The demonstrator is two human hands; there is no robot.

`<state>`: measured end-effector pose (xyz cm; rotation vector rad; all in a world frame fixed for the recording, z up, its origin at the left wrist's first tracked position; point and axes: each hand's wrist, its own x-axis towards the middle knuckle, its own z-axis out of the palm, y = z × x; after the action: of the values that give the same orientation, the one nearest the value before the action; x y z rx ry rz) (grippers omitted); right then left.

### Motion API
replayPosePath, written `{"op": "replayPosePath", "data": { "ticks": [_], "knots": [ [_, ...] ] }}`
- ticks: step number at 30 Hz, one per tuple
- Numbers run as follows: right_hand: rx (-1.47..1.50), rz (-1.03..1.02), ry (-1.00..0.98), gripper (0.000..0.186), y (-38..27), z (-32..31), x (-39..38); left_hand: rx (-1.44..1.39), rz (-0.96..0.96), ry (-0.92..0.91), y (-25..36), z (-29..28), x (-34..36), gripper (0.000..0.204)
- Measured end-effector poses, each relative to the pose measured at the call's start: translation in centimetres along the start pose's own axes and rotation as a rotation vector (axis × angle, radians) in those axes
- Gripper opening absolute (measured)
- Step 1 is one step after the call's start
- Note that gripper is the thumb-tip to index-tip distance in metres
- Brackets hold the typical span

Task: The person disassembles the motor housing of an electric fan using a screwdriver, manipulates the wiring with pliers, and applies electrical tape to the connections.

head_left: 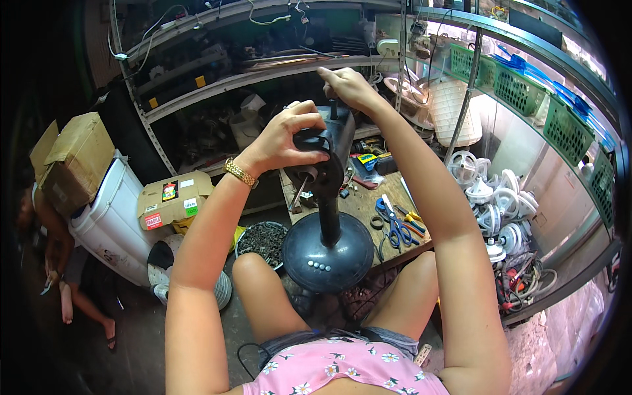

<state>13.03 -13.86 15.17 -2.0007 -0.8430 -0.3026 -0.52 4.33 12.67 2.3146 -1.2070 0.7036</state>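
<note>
A black electric fan stand (329,227) without blades or cage stands upright between my knees. Its round base (326,250) carries a row of several pale buttons. My left hand (293,138) is closed around the black motor head at the top, thumb across its near side. A thin metal shaft (300,191) sticks out just below that hand. Above the head's far end, my right hand (352,87) is closed with its fingers curled beside a short black peg (333,107). What those fingers hold, if anything, is hidden.
A wooden bench (388,243) holds blue scissors (397,227), pliers (415,220) and tape. A bowl of dark small parts (263,242) sits left. White plastic wheels (500,197) fill the right side. Boxes (174,197), a white bin (112,217) and another person (62,263) are at left.
</note>
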Motion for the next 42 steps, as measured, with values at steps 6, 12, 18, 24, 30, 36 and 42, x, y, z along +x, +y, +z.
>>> {"op": "replayPosePath", "data": {
  "ticks": [6,12,18,24,30,36,42],
  "knots": [
    [-0.33,0.175,-0.407,0.079,-1.7,3.3,3.2,0.004,0.008,0.015,-1.1,-0.1,-0.4,0.044],
    [-0.583,-0.135,-0.501,0.055,1.3,2.4,3.9,0.012,0.112,0.07,-1.2,0.9,0.3,0.044],
    [-0.421,0.091,-0.455,0.05,-0.1,2.3,2.4,0.042,0.169,0.061,-1.5,0.6,0.1,0.046],
    [-0.535,-0.036,-0.374,0.047,-0.5,2.9,0.9,-0.034,0.161,0.064,-1.3,0.5,-0.1,0.045],
    [-0.571,0.194,-0.12,0.065,-0.7,4.9,0.8,-0.036,0.091,0.026,-2.6,0.3,-0.4,0.044],
    [-0.267,0.041,-0.079,0.06,0.2,-0.3,-2.4,-0.072,0.052,0.01,-2.0,0.6,0.8,0.046],
    [-0.235,-0.369,0.026,0.02,1.3,0.6,-4.5,-0.196,0.062,0.041,-1.9,1.0,1.3,0.047]
  ]
}}
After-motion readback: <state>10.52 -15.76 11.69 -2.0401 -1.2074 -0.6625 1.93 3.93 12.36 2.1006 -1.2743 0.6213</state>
